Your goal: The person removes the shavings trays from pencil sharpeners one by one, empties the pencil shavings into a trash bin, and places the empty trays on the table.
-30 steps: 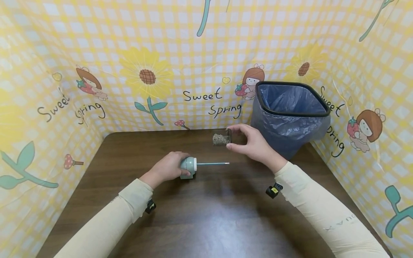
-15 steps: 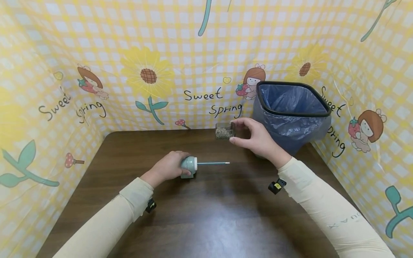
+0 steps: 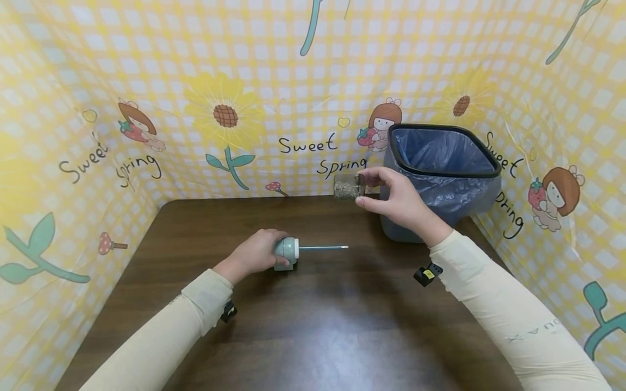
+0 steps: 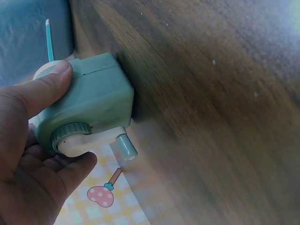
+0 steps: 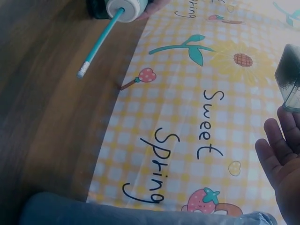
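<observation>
My left hand grips a pale green hand-crank pencil sharpener on the table, thumb along one side. In the left wrist view its crank handle sticks out past my curled fingers. A blue-green pencil is inserted in the sharpener's white front, its eraser end pointing right. Up near the table's back edge, my right hand pinches a clear, smoky shavings drawer by one end, held in the air. Greyish shavings lie along its lower side. Only part of the drawer shows in the right wrist view.
A bin lined with a blue-grey bag stands at the table's back right, just behind my right hand; its black rim frames a wide opening. Patterned cloth walls the brown wooden table at back and sides.
My right hand has lifted the shavings drawer upward and a little to the right, closer to the bin. My left hand, the sharpener and the pencil have stayed put.
</observation>
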`<state>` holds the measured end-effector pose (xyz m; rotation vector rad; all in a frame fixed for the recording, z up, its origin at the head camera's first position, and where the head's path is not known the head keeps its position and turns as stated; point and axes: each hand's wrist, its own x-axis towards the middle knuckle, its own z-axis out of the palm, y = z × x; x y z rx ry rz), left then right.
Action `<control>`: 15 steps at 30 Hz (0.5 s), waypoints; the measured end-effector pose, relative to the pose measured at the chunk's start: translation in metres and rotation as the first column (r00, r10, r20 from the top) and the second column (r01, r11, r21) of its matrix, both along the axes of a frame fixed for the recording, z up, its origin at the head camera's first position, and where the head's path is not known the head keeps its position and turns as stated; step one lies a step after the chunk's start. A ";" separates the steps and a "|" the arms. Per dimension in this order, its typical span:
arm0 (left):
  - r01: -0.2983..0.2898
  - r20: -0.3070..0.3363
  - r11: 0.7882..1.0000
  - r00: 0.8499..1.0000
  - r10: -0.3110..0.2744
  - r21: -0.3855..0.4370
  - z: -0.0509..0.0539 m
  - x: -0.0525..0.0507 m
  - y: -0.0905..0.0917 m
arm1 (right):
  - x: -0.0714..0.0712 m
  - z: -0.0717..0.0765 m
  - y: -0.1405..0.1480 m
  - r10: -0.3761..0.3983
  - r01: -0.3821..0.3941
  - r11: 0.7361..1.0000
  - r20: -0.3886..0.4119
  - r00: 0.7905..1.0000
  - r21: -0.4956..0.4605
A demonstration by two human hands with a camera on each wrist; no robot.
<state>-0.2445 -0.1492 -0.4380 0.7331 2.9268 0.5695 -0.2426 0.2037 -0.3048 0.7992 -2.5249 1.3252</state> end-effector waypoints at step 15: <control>-0.010 0.002 1.000 1.000 0.010 0.010 0.001 0.001 0.001 | 0.000 0.023 0.012 -0.018 0.018 1.000 -0.026 0.999 -0.012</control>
